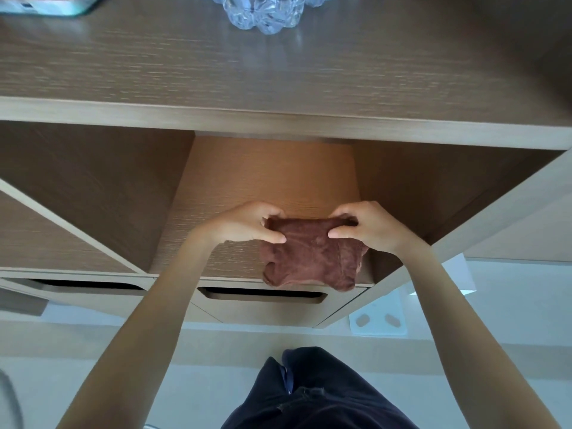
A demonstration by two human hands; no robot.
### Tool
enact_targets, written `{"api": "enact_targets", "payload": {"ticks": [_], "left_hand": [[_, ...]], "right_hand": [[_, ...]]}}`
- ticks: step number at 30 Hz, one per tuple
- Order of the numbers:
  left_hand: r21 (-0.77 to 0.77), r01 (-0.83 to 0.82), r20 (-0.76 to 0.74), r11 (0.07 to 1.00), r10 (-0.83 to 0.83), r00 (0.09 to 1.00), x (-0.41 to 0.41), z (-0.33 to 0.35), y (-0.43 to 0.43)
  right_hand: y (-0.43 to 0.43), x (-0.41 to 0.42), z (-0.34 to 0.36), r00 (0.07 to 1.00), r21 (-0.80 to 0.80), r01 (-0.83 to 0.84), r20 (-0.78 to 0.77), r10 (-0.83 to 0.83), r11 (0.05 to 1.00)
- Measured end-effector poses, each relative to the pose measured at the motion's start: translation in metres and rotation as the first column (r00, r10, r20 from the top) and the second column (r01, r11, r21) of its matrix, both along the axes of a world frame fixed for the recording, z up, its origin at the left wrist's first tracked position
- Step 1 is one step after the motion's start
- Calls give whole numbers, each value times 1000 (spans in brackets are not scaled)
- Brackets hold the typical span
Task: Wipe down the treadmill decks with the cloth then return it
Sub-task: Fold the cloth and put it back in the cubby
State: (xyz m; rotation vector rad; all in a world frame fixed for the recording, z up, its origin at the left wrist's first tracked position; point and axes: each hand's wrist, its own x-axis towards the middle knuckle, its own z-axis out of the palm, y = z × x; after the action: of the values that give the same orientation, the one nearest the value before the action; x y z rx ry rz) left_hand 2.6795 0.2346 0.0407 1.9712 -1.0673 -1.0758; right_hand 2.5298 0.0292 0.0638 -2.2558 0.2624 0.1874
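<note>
A folded brown cloth (309, 255) lies at the front edge of the open middle shelf (247, 187) of a wooden cabinet, its lower end hanging a little over the edge. My left hand (247, 226) pinches the cloth's top left corner between thumb and fingers. My right hand (368, 226) pinches the top right corner the same way. Both arms reach forward from below. No treadmill is in view.
The cabinet's top (278, 72) carries a bundle of clear plastic bottles (266, 10) and a teal-edged device (52, 4). A drawer with a slot handle (263, 295) sits under the shelf. White scales (377, 320) lie on the pale floor at the right.
</note>
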Motion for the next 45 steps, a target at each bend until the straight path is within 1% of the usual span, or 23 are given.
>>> {"api": "enact_targets", "payload": {"ticks": [2, 5, 6, 8, 10, 11, 12, 13, 14, 15, 17, 18, 20, 21, 23, 25, 27, 30, 32, 36, 39, 42, 45], "left_hand": [[15, 38, -99, 999, -36, 994, 7, 9, 1], [56, 109, -312, 992, -87, 946, 11, 10, 4], [74, 112, -338, 991, -81, 938, 11, 6, 4], [116, 51, -301, 992, -14, 954, 12, -7, -2], [178, -68, -99, 982, 87, 991, 11, -22, -16], [211, -110, 87, 971, 93, 992, 10, -30, -23], [232, -149, 315, 961, 71, 947, 8, -39, -29], [223, -189, 526, 956, 45, 849, 3, -49, -33], [174, -211, 674, 962, 41, 738, -3, -58, -35], [115, -200, 743, 973, 49, 667, -10, -67, -35], [76, -104, 751, 992, 11, 660, -26, -85, -34], [114, -47, 748, 992, -55, 662, -35, -95, -32], [211, 18, 772, 977, -178, 611, -51, -114, -24], [227, 25, 781, 974, -197, 592, -55, -120, -20], [224, 29, 787, 974, -199, 584, -56, -124, -15], [224, 38, 794, 974, -205, 572, -53, -121, -15], [244, 1, 808, 970, -204, 552, -59, -117, -14], [219, -85, 836, 972, -142, 530, -84, -120, -2], [194, -104, 823, 975, -105, 558, -95, -124, 0], [133, -123, 811, 984, -37, 583, -82, -126, -19], [116, -116, 793, 986, -22, 609, -62, -124, -41], [199, -116, 774, 973, -83, 627, -30, -116, -72], [240, -130, 802, 962, -121, 585, -23, -110, -85]], "right_hand": [[-2, 1, 2, 999, 74, 16, -53, -13, 997], [-4, -1, -2, 969, 154, -2, -246, 40, 988], [-4, 0, -5, 956, 155, -6, -288, 51, 988], [-3, 6, -15, 953, 114, 22, -301, 13, 993], [-1, 17, -30, 968, -50, 97, -228, -106, 994], [1, 22, -38, 970, -184, 138, -175, -170, 973], [4, 23, -46, 966, -332, 180, -116, -229, 926], [9, 22, -53, 962, -455, 220, -44, -269, 863], [15, 19, -61, 958, -514, 262, 41, -282, 817], [21, 15, -69, 953, -511, 299, 121, -277, 806], [33, 5, -85, 954, -475, 292, 204, -219, 830], [37, 1, -94, 972, -503, 229, 164, -168, 834], [39, -9, -113, 997, -598, 43, -28, -75, 800], [37, -14, -121, 993, -632, -33, -109, -47, 774], [31, -20, -127, 984, -694, -113, -178, -17, 711], [30, -21, -126, 983, -729, -118, -180, -22, 674], [36, -21, -120, 989, -732, -67, -139, -52, 678], [53, -36, -113, 997, -693, 71, 41, -59, 717], [65, -53, -120, 994, -677, 86, 110, -15, 731], [55, -52, -133, 999, -669, 38, 29, -25, 743], [27, -25, -136, 993, -714, -22, -96, -67, 700], [0, 9, -131, 975, -701, -64, -196, -106, 710], [-9, 22, -123, 970, -710, -72, -213, -116, 700]]}}
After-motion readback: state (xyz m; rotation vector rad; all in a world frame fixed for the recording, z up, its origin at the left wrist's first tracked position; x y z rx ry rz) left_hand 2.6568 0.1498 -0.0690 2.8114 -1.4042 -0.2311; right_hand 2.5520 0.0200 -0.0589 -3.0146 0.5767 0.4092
